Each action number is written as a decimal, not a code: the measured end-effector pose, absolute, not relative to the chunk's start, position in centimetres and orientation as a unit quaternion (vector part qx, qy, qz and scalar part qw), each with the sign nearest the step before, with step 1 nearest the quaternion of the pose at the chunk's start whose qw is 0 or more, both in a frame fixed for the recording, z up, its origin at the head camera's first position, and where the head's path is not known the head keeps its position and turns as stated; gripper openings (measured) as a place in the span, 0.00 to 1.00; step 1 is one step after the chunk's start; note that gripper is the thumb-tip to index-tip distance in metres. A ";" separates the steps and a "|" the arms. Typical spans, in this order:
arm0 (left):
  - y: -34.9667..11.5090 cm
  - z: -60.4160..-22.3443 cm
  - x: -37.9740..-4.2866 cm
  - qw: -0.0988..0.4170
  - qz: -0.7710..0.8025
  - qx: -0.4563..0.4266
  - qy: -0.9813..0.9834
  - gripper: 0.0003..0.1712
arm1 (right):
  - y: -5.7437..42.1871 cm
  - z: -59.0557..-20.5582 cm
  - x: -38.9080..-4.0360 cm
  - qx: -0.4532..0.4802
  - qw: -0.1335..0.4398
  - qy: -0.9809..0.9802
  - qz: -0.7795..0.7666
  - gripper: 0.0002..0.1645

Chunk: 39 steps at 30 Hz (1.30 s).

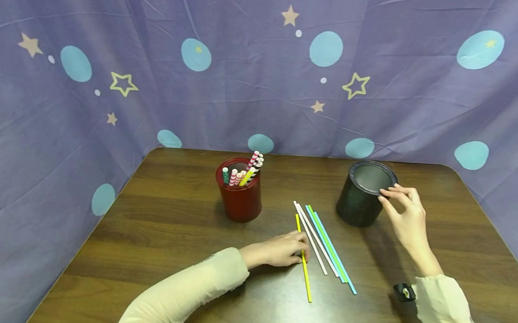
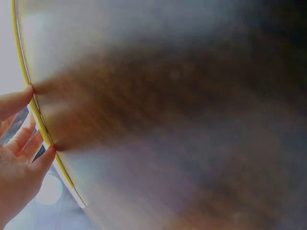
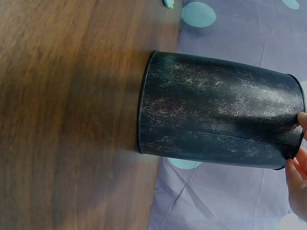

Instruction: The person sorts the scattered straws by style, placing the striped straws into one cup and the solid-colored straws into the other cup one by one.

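Note:
In the head view my left hand (image 1: 286,250) is low over the table with a thin yellow straw (image 1: 307,282) between its fingertips. The left wrist view shows the thumb and fingers against this yellow straw (image 2: 45,132). At the right, my right hand (image 1: 405,218) pinches the near rim of a dark, cup-like metal can (image 1: 357,207), upright on the table. Its mottled black wall (image 3: 216,110) fills much of the right wrist view, with fingertips (image 3: 290,167) at the rim. Inside the can, only bare grey wall shows; its bottom is hidden.
Just right of the left hand lie white straws (image 1: 317,247), blue straws (image 1: 338,259) and a green straw (image 1: 326,238), roughly parallel. A red can (image 1: 242,206) holds several patterned straws (image 1: 234,177). A patterned purple curtain (image 1: 254,110) hangs behind the wooden table (image 1: 158,224).

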<state>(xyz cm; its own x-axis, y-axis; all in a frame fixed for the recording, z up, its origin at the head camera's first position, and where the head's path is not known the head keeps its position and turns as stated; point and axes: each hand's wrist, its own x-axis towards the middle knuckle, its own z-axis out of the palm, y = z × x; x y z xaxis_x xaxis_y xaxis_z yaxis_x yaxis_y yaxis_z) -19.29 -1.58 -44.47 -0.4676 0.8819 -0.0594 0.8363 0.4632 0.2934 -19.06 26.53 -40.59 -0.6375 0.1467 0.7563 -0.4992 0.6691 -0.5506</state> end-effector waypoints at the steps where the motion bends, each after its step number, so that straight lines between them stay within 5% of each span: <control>1: -1.6 -44.5 -19.3 0.100 0.109 0.509 0.848 0.05 | 26.5 -40.6 -19.1 0.108 0.412 -0.815 0.392 0.12; 39: -1.6 -43.1 -20.0 0.018 0.221 0.473 0.853 0.04 | 26.4 -40.9 -19.1 0.110 0.415 -0.810 0.400 0.13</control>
<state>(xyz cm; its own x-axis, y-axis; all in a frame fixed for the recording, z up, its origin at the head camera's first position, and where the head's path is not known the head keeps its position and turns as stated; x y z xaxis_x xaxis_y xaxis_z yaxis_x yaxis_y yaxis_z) -20.03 -1.58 -43.10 -0.5511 0.8151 0.1784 0.7993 0.4544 0.3932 -19.14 26.42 -40.91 -0.6311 0.1538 0.7603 -0.5097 0.6566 -0.5560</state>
